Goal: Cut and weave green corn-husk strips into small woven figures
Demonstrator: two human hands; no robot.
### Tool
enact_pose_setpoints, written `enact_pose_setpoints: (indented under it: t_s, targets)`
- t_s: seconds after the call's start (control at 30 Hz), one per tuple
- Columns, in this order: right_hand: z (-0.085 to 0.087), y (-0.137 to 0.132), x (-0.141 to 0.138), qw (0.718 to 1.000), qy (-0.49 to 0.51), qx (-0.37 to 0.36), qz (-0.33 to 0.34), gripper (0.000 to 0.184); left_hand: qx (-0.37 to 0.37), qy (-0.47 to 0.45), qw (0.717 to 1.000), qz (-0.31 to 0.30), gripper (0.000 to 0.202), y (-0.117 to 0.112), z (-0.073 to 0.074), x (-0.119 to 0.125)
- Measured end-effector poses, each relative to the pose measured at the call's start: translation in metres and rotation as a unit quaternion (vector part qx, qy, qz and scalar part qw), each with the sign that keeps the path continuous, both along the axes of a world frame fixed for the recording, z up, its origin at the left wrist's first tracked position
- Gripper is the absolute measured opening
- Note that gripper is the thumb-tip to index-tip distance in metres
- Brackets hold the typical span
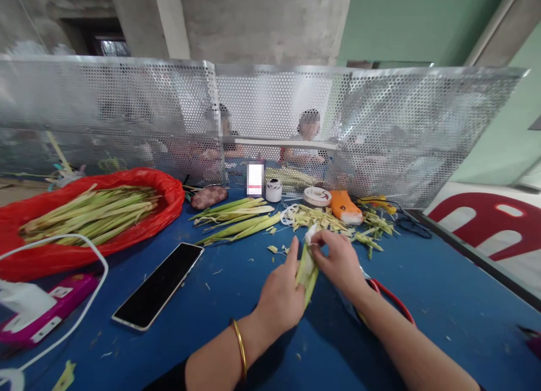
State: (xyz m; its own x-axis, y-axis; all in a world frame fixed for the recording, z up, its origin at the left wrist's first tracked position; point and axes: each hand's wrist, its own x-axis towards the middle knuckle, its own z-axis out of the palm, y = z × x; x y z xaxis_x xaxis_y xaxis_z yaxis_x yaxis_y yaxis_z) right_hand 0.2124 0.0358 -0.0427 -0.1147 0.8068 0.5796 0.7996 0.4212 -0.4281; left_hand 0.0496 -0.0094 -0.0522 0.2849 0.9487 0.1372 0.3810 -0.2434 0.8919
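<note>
My left hand [281, 295] is wrapped round a folded green corn husk [307, 275], its index finger stretched up along the side. At the husk's top end sits a small white wad [311, 233], like tissue or cotton. My right hand [338, 261] pinches at this wad with thumb and forefinger; the exact contact is partly hidden by the fingers. Under my right forearm lies a tool with red handles [393, 298], probably scissors, mostly covered by the arm. Beyond my hands are a pile of cut husk pieces [316, 217] and several long husks [236, 222].
A red plastic bag [169, 202] of long husks stands at left, near a phone [158, 287] and a purple power strip [76, 292]. At the back are a tape roll [316, 196], an orange tissue pack [344, 205], a white jar [274, 191] and a perforated metal screen [270, 98]; people sit behind it.
</note>
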Motion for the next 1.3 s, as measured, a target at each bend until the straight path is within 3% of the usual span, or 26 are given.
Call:
enact_pose_setpoints:
  t_s: [0.17, 0.23, 0.3, 0.37, 0.47, 0.53, 0.57, 0.6, 0.67, 0.73, 0.83, 0.93, 1.07, 1.13, 1.2, 1.23, 1.3]
  targets:
    - [-0.006, 0.024, 0.046, 0.985, 0.05, -0.009, -0.163, 0.01, -0.049, -0.055, 0.993, -0.093, 0.086, -0.006, 0.008, 0.001]
    - [-0.007, 0.029, 0.062, 0.967, 0.087, -0.004, -0.238, 0.021, -0.116, -0.082, 0.988, -0.063, 0.085, -0.003, 0.012, 0.001]
    - [-0.006, 0.032, 0.072, 0.959, 0.104, -0.008, -0.262, 0.028, -0.181, -0.133, 0.974, 0.004, 0.083, 0.003, 0.015, 0.001]
    - [-0.002, 0.031, 0.074, 0.963, 0.1, -0.019, -0.25, 0.029, -0.215, -0.211, 0.951, 0.069, 0.073, 0.01, 0.017, 0.0]
    - [0.009, 0.021, 0.057, 0.974, 0.068, -0.028, -0.214, 0.029, -0.243, -0.298, 0.912, 0.144, 0.041, 0.018, 0.015, -0.001]
    - [0.016, 0.006, 0.034, 0.986, 0.057, -0.067, -0.141, 0.028, -0.24, -0.313, 0.9, 0.185, 0.025, 0.02, 0.012, -0.002]
    - [0.018, -0.004, 0.02, 0.986, 0.08, -0.124, -0.074, 0.027, -0.227, -0.311, 0.901, 0.201, 0.021, 0.02, 0.011, -0.002]
    - [0.018, -0.015, 0.004, 0.973, 0.117, -0.197, -0.009, 0.028, -0.207, -0.307, 0.903, 0.217, 0.017, 0.019, 0.009, -0.002]
    - [0.015, -0.035, -0.024, 0.921, 0.195, -0.326, 0.083, 0.03, -0.164, -0.3, 0.909, 0.238, 0.012, 0.017, 0.007, -0.001]
    - [0.008, -0.05, -0.044, 0.902, 0.234, -0.341, 0.124, 0.026, -0.145, -0.301, 0.911, 0.242, 0.01, 0.014, 0.007, 0.0]
    - [0.0, -0.056, -0.053, 0.902, 0.284, -0.297, 0.132, 0.023, -0.139, -0.297, 0.914, 0.238, 0.009, 0.014, 0.008, 0.002]
    - [0.0, -0.048, -0.043, 0.895, 0.323, -0.275, 0.137, 0.02, -0.145, -0.257, 0.934, 0.203, 0.011, 0.013, 0.011, 0.004]
    - [0.005, -0.038, -0.02, 0.908, 0.337, -0.234, 0.082, 0.02, -0.211, -0.187, 0.959, 0.017, 0.028, 0.005, 0.016, 0.006]
    - [0.009, -0.039, -0.006, 0.925, 0.301, -0.224, 0.052, 0.021, -0.163, -0.107, 0.98, -0.027, 0.03, -0.001, 0.022, 0.005]
    - [0.012, -0.043, 0.005, 0.929, 0.27, -0.245, 0.066, 0.026, 0.027, -0.004, 0.999, 0.033, 0.018, -0.005, 0.028, 0.0]
    - [0.012, -0.046, 0.008, 0.924, 0.263, -0.263, 0.084, 0.029, 0.135, 0.048, 0.988, 0.053, 0.015, -0.005, 0.031, -0.003]
    - [0.012, -0.05, 0.011, 0.912, 0.262, -0.292, 0.122, 0.034, 0.257, 0.13, 0.957, 0.034, 0.041, -0.002, 0.034, -0.009]
